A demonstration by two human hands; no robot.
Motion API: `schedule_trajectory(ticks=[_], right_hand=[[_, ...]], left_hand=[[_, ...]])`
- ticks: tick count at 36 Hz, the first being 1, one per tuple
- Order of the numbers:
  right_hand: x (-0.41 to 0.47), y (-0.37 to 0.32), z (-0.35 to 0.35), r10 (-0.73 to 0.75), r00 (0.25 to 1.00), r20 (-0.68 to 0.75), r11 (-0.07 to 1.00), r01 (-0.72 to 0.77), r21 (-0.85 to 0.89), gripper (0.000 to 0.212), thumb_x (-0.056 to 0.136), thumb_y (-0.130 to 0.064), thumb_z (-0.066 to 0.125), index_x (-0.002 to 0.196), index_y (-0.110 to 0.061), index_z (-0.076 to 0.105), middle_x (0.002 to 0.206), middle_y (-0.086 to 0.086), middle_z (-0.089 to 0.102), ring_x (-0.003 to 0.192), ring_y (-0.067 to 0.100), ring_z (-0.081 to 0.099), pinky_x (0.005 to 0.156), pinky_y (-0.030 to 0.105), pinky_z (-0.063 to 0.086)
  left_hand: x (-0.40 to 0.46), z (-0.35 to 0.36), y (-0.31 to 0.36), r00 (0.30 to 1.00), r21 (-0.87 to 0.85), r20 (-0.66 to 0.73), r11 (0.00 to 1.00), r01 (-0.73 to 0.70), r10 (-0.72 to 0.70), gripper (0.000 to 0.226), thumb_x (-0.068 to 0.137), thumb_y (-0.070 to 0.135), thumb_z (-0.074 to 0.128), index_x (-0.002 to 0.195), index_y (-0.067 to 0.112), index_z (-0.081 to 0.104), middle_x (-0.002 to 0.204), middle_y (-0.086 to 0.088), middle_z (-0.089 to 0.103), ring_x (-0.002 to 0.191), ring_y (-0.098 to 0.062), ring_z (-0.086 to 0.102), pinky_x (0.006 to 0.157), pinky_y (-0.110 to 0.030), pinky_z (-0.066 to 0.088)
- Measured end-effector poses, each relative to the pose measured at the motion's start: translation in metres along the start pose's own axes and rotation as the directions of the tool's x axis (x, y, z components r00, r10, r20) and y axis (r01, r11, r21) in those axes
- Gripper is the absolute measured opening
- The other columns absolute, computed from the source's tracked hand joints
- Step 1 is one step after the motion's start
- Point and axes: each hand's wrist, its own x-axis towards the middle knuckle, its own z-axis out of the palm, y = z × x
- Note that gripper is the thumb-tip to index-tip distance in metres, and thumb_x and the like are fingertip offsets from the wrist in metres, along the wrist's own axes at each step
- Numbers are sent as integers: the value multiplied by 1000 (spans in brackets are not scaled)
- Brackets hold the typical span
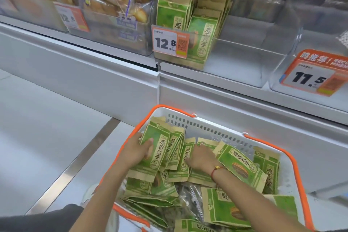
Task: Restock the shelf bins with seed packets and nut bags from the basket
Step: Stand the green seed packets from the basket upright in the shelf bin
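Hands reach into a white basket (207, 128) with orange rim, near the viewer below the shelf. The left hand (138, 149) grips a bunch of green seed packets (160, 149), long axes running near to far, tops tilted right. The right hand (202, 157) rests flat, fingers spread, on neighbouring packets. A far clear bin (235, 51) holds upright packets.

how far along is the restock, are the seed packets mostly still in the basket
Early. Done: the clear plastic shelf bin behind the 12.8 price tag holds two rows of green paper seed packets. In hand: left hand grips an upright stack in the white, orange-rimmed basket; right hand rests on loose packets. Left: most packets, and neighbouring bins look empty.
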Motion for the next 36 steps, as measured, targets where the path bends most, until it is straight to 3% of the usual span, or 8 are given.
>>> schedule_trajectory(ticks=[3, 6, 10, 14, 19, 26, 29, 36], right_hand=[[16, -10, 14, 87, 994, -62, 994, -83, 69, 28, 88, -28, 60, 106, -7, 59, 119, 11, 53, 115, 28, 50, 99, 36, 46], [25, -17, 21, 178, 975, -130, 937, -127, 325, 22, 75, -12, 71, 89, -10, 54, 94, 5, 54, 97, 24, 56, 82, 33, 54], [19, -21, 16, 140, 987, -76, 877, -88, 473, 40, 82, -3, 63, 118, -8, 45, 76, -3, 50, 68, 16, 53, 47, 21, 39], [8, -2, -6, 78, 995, -68, 838, -29, 545, 42, 85, 0, 60, 121, -13, 41, 79, -1, 52, 56, 12, 48, 45, 20, 37], [-20, 44, -71, -70, 997, 39, 758, 28, 652, 51, 82, -1, 66, 119, -24, 38, 89, 3, 68, 63, 15, 66, 53, 23, 52], [-49, 42, -102, -227, 974, 30, 323, 46, 945, 47, 80, -2, 70, 119, -24, 56, 102, 3, 73, 81, 17, 70, 63, 24, 53], [-56, 28, -86, -192, 981, -35, 237, 81, 968, 49, 76, -4, 75, 120, -19, 59, 103, 7, 72, 87, 22, 71, 67, 30, 57], [-61, 22, -74, -195, 967, -163, 493, 240, 836, 39, 82, -17, 73, 119, -24, 62, 100, 0, 68, 75, 8, 69, 66, 19, 56]], left_hand=[[3, 0, 2, 990, -241, 5, 961, 137, -140, 19, 97, 15, 51, 82, 9, 62, 67, -14, 65, 68, -29, 62, 71, -34, 52], [0, 3, 4, 967, -408, 66, 877, 252, -247, 21, 99, 18, 47, 97, 7, 65, 103, -22, 68, 98, -37, 64, 92, -50, 49], [-2, 7, 7, 958, -556, 91, 784, 276, -272, 23, 101, 14, 41, 114, 5, 58, 94, -14, 68, 78, -25, 65, 65, -33, 52], [-1, 7, 9, 960, -612, 75, 747, 258, -270, 22, 102, 13, 37, 105, 5, 57, 88, -13, 65, 74, -24, 62, 51, -27, 53], [3, 9, 7, 954, -626, 27, 739, 248, -297, 27, 101, 14, 37, 102, 5, 62, 73, -11, 72, 63, -26, 69, 64, -38, 51], [-9, 32, 22, 941, -545, 98, 774, 323, -323, 36, 101, 31, 39, 121, 7, 57, 105, -16, 66, 90, -28, 64, 81, -40, 53], [-23, 45, 39, 949, -596, 224, 739, 314, -223, 49, 99, 49, 30, 100, 15, 65, 84, -7, 72, 79, -21, 68, 74, -35, 53], [-29, 73, 19, 975, -477, 195, 857, 192, -110, 51, 58, 78, 65, 89, 38, 70, 102, -11, 71, 101, -28, 65, 103, -52, 40]])
